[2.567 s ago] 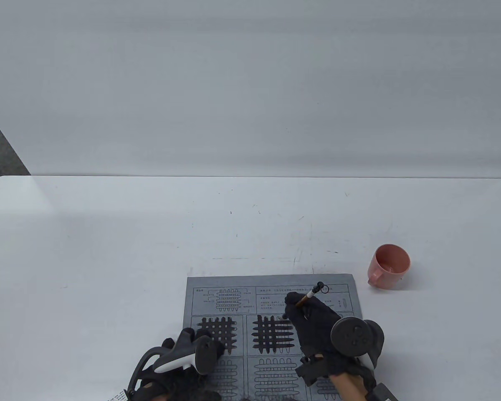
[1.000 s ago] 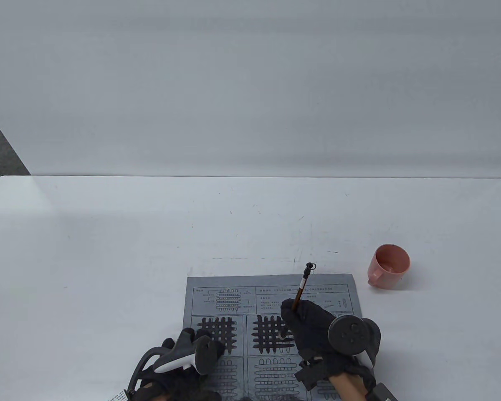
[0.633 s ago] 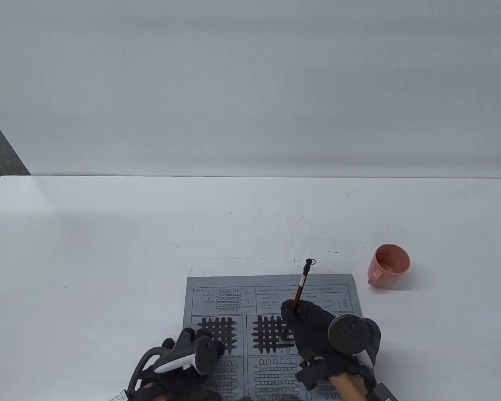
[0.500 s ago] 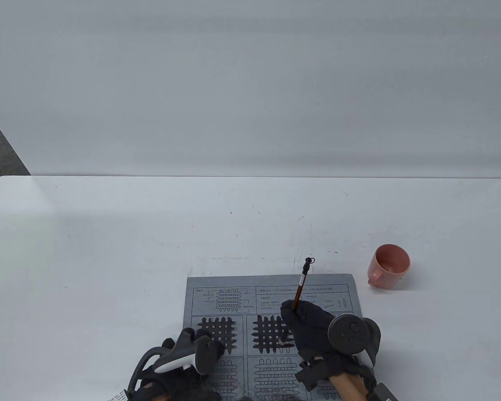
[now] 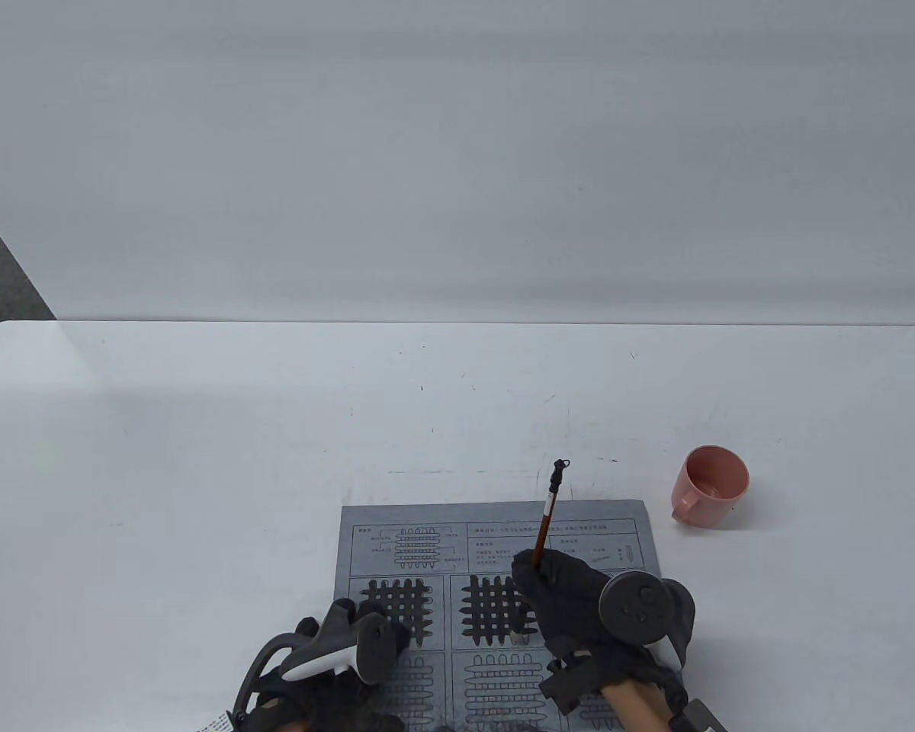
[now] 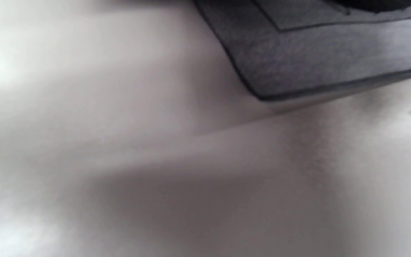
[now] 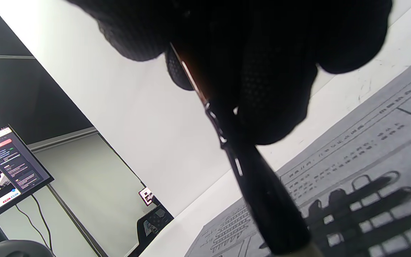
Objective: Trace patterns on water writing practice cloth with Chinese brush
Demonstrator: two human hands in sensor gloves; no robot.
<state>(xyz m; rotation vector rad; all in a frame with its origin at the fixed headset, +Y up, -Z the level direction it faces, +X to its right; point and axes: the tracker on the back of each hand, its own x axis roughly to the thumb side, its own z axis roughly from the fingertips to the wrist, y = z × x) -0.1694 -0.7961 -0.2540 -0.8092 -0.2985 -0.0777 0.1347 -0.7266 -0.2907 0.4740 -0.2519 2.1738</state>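
A grey water writing cloth [image 5: 404,518] lies at the table's front middle, printed with grid patterns. Its two upper pattern cells are traced dark. My right hand [image 5: 572,598] grips a brown Chinese brush [image 5: 545,518], handle leaning up and away, pale tip at the lower right of the second dark grid [image 5: 496,608]. In the right wrist view the gloved fingers [image 7: 273,71] wrap the dark brush shaft [image 7: 262,185] above the cloth [image 7: 380,150]. My left hand [image 5: 351,648] rests on the cloth's left part; its fingers are hidden under the tracker. The left wrist view shows a cloth corner [image 6: 298,67].
A pink mug [image 5: 709,488] stands on the white table [image 5: 198,457] to the right of the cloth. A white wall panel rises behind the table. A monitor [image 7: 5,167] shows off to the side in the right wrist view.
The brush handle has swung from lying low to more upright, and its tip has travelled down the right side of the second grid. The left hand has not moved.
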